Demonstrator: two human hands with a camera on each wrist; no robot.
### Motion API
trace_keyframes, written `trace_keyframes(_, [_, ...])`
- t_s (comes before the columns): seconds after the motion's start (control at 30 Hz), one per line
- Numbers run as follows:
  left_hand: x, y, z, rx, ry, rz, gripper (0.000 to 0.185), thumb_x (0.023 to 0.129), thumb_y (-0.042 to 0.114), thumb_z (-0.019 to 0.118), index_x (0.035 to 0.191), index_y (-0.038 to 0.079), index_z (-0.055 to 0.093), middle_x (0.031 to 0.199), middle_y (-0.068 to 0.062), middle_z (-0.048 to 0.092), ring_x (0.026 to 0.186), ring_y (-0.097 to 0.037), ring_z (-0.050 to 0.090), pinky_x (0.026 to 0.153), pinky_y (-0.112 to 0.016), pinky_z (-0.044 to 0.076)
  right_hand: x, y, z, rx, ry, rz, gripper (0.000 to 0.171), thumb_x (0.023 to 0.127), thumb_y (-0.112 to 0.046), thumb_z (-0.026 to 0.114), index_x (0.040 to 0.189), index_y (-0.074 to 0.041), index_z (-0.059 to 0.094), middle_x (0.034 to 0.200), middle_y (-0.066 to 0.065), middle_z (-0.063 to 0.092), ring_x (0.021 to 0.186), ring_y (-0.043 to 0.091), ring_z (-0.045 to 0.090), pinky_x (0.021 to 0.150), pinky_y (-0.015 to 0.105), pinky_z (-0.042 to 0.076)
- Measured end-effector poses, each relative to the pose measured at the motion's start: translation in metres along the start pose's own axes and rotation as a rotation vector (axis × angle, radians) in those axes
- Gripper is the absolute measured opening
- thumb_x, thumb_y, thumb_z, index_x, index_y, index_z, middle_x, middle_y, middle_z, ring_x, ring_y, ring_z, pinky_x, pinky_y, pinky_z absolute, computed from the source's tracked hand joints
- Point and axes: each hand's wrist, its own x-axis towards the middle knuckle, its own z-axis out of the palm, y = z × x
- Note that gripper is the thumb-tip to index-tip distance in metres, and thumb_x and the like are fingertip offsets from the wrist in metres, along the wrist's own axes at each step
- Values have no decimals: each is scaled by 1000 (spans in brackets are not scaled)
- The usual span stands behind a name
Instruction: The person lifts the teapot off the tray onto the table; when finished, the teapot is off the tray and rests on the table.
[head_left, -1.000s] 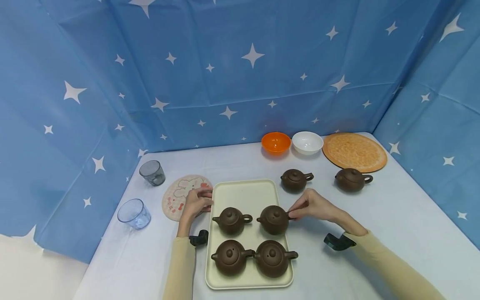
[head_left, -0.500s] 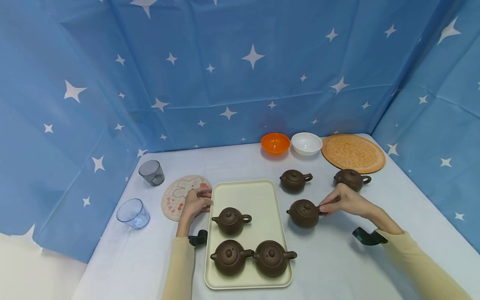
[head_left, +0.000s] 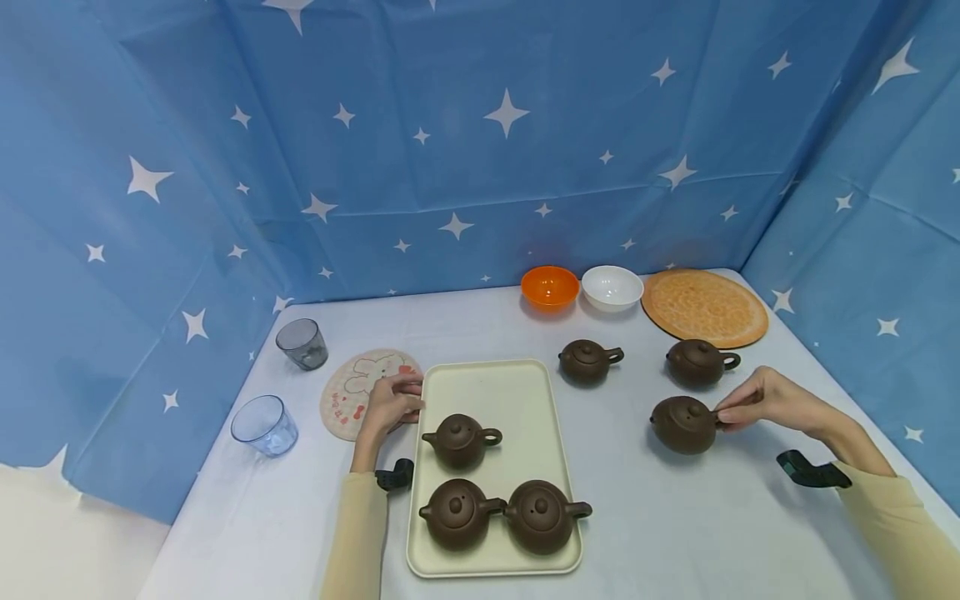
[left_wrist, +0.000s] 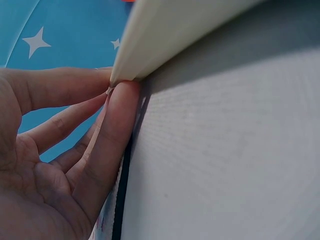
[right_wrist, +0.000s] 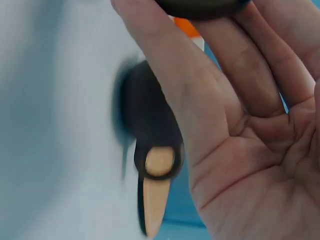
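My right hand [head_left: 780, 403] pinches the handle of a dark brown teapot [head_left: 684, 425], which hangs over the white cloth right of the tray. In the right wrist view only a dark sliver of this teapot [right_wrist: 202, 7] shows at the fingertips. With thumb and forefinger, my left hand [head_left: 392, 407] pinches the left rim of a cream tray [head_left: 495, 385]; the left wrist view shows the tray's rim [left_wrist: 131, 55] between the fingertips. On the tray sit three more brown teapots: one on the left [head_left: 459, 442], two at the front [head_left: 458, 515], the right one [head_left: 542, 517] nearly touching its neighbour.
Two brown teapots stand behind, one [head_left: 587, 362] right of the tray and one [head_left: 696, 363] near the orange round mat [head_left: 705, 307]. An orange bowl [head_left: 550, 288] and white bowl [head_left: 612, 288] stand at the back. Left are a rabbit mat [head_left: 347, 392], grey glass [head_left: 302, 343] and blue glass [head_left: 266, 427].
My right hand has lifted the teapot off the right side of the tray and carried it rightward over the cloth. The left hand has stayed at the tray's rim.
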Motion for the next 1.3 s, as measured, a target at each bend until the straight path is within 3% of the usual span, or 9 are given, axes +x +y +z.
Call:
trace_keyframes(0.2, [-14, 16, 1, 30, -6, 6, 49, 77, -12, 60, 126, -11, 56, 110, -33, 57, 68, -18, 64, 60, -32, 60, -17, 12, -17, -9, -8, 25, 23, 88, 12, 55, 102, 6, 73, 93, 7, 74, 81, 22, 71, 67, 36, 60])
trace_keyframes(0.37, [-16, 17, 2, 29, -2, 3, 49, 77, -12, 60, 126, -11, 56, 110, -33, 58, 68, -17, 64, 61, -34, 60, -25, 20, -27, 32, -13, 48, 24, 89, 13, 53, 103, 8, 72, 94, 9, 74, 82, 27, 71, 70, 39, 60])
trace_keyframes(0.8, [-16, 18, 4, 39, -7, 7, 49, 78, -11, 60, 127, -10, 55, 111, -33, 57, 70, -18, 64, 67, -40, 61, -32, 31, -37, 106, -44, 50, 27, 89, 16, 49, 103, 9, 71, 97, 8, 74, 84, 25, 71, 71, 39, 60])
trace_keyframes(1.0, [-6, 7, 2, 40, -7, 11, 49, 77, -12, 61, 126, -10, 56, 110, -32, 58, 70, -19, 64, 65, -40, 61, -32, 36, -36, 101, -43, 77, 27, 90, 15, 49, 103, 8, 71, 97, 7, 74, 85, 24, 71, 71, 41, 59])
trace_keyframes(1.17, [6, -9, 1, 23, 19, 6, 49, 77, -11, 63, 125, -7, 58, 107, -27, 60, 66, -16, 63, 58, -32, 60, -31, 35, -36, 71, -28, 92, 26, 90, 13, 50, 103, 6, 72, 97, 6, 74, 84, 25, 71, 72, 35, 60])
trace_keyframes(1.3, [8, -13, 1, 30, 40, 10, 48, 76, -10, 64, 123, -4, 61, 105, -24, 62, 64, -14, 62, 55, -28, 58, -30, 33, -36, 44, -16, 111, 25, 91, 11, 51, 104, 6, 72, 97, 5, 74, 83, 24, 71, 73, 31, 60])
